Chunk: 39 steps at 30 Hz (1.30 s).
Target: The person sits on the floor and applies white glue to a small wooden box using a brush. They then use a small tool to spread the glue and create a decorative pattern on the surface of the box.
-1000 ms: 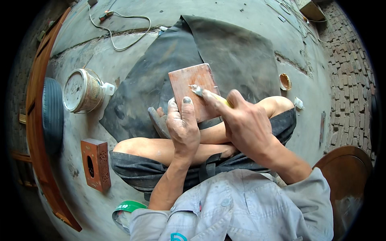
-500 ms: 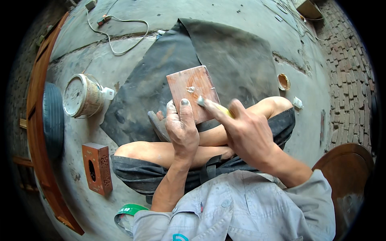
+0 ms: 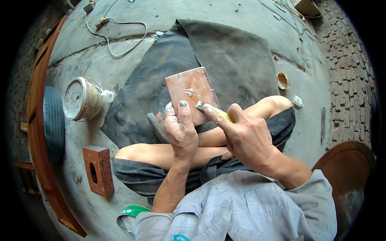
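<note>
- The left hand (image 3: 181, 134) grips the near edge of a small reddish wooden board (image 3: 192, 93), thumb pressed on its face, fingers curled under it.
- The board is propped over the person's crossed legs, above a dark rubber mat (image 3: 225, 60) spread on the concrete floor (image 3: 80, 52).
- The right hand (image 3: 247, 138) is closed around a yellow-handled putty knife (image 3: 211, 110); its pale blade tip touches the board's lower right edge, forefinger stretched along the handle.
- A pale smear sits near the middle of the board.
- To the left stand a white tub (image 3: 82, 99) lying on its side and a carved wooden box (image 3: 98, 170).
</note>
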### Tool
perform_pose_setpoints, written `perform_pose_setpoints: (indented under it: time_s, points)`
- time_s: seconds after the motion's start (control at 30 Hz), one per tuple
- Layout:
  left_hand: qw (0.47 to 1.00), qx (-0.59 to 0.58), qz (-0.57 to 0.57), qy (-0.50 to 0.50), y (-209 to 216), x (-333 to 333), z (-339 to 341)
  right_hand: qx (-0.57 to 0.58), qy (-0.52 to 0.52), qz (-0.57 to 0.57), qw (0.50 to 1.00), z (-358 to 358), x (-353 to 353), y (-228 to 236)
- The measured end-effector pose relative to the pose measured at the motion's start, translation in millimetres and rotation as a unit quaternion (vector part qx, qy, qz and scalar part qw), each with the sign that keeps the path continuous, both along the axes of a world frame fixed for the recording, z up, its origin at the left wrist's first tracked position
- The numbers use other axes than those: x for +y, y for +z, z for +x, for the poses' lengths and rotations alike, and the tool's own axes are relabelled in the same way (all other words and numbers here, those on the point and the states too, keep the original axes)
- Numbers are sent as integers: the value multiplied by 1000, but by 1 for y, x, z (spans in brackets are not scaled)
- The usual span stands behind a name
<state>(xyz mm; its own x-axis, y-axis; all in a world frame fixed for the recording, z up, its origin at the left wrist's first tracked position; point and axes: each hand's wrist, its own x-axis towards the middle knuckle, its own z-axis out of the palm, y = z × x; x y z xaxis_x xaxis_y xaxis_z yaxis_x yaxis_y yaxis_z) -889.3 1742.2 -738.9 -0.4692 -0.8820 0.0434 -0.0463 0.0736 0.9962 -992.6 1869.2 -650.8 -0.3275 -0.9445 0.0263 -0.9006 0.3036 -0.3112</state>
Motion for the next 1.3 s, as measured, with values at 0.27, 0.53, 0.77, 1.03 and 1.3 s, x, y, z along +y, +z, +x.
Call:
perform_pose_setpoints:
  time_s: [0.27, 0.53, 0.77, 1.03, 1.3]
  points:
    - [999, 15, 43, 0, 9, 2, -2, 13, 5, 2, 1000, -5, -2, -1]
    - [1000, -5, -4, 17, -2, 0, -2, 1, 11, -47, 999, -6, -5, -7]
    - [999, 12, 37, 3, 5, 3, -2, 7, -7, -47, 999, -17, -22, -9]
    - [1000, -16, 18, 16, -3, -3, 0, -18, 14, -40, 999, -12, -25, -4]
    - [1000, -17, -9, 23, 0, -5, -6, -18, 0, -47, 999, -15, -30, -9]
